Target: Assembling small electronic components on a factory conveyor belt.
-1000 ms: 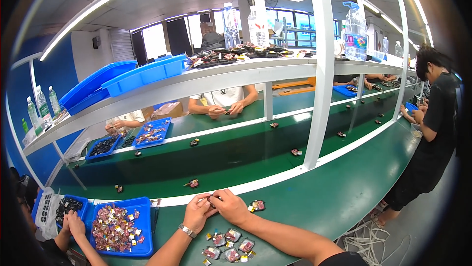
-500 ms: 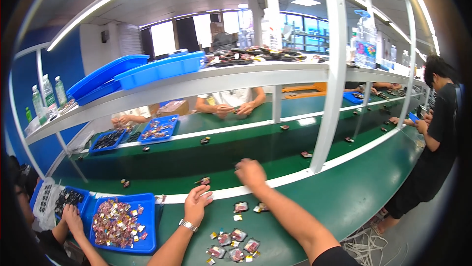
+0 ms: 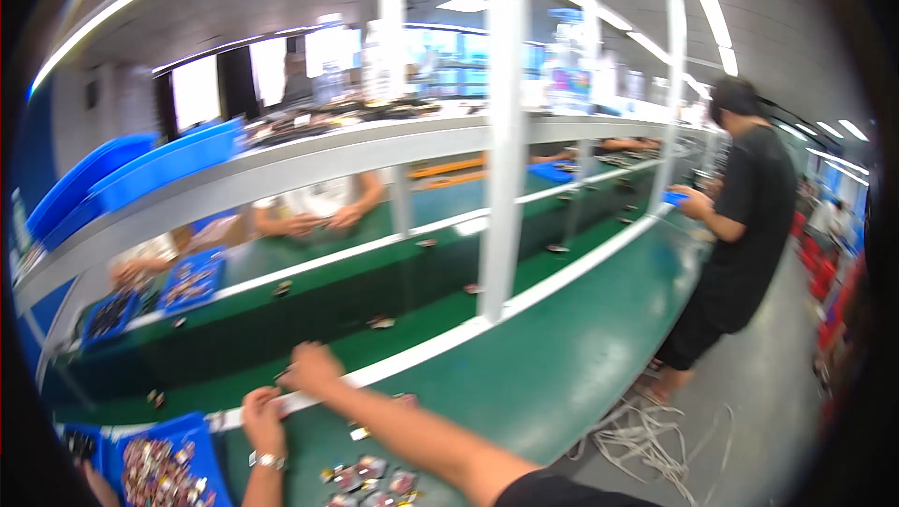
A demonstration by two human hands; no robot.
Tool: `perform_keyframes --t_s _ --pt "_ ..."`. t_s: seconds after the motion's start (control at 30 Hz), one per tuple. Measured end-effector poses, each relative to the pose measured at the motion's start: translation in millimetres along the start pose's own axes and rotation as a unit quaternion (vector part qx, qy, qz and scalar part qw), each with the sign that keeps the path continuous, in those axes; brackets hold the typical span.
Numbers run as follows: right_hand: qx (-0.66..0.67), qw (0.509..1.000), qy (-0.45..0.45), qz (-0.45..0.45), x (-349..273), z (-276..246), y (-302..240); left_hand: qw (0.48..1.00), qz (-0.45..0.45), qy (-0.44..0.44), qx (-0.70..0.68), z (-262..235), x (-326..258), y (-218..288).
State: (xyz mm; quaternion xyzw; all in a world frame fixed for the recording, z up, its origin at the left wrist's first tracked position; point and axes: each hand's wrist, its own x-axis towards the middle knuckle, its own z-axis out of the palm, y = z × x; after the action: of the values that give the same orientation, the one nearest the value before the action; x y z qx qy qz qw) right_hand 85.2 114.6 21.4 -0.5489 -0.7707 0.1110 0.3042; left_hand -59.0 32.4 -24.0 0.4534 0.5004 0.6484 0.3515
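Observation:
My right hand (image 3: 313, 369) reaches across the white rail to the near edge of the green conveyor belt (image 3: 440, 315). Its fingers are closed around a small dark piece, too blurred to name. Beside it, just inside the rail, my left hand (image 3: 263, 421) is raised with its fingers loosely bent and apart, and I see nothing in it. A watch (image 3: 268, 460) is on that wrist. Below my right forearm, several small clear-wrapped parts (image 3: 373, 481) lie on the green worktop, partly cut off by the lower edge.
A blue tray (image 3: 217, 470) heaped with small pinkish parts stands left of my left arm. White posts (image 3: 500, 226) and a shelf (image 3: 309, 153) with blue trays rise over the belt. Co-workers sit across; a person in black (image 3: 749, 189) stands right, near loose cables (image 3: 646, 451).
The view has swung right, so everything sits further left in it. My right hand has come closer to my left hand and closed at a small part on the belt.

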Motion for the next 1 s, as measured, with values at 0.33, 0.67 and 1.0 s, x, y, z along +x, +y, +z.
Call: perform_keyframes --t_s 0.33,0.67,1.0 --pt "0.126 0.991 -0.001 -0.052 -10.3 -1.6 18.3 0.999 -0.023 0.012 -0.029 8.2 8.7 -9.7" --pt "0.186 0.942 -0.142 -0.239 -95.9 -104.0 44.6 0.883 -0.237 -0.379 -0.145 31.7 -23.3 44.9" --pt "0.124 0.962 0.035 -0.24 -109.6 -75.7 25.2 0.901 -0.235 -0.281 -0.235 24.7 -32.1 40.1"
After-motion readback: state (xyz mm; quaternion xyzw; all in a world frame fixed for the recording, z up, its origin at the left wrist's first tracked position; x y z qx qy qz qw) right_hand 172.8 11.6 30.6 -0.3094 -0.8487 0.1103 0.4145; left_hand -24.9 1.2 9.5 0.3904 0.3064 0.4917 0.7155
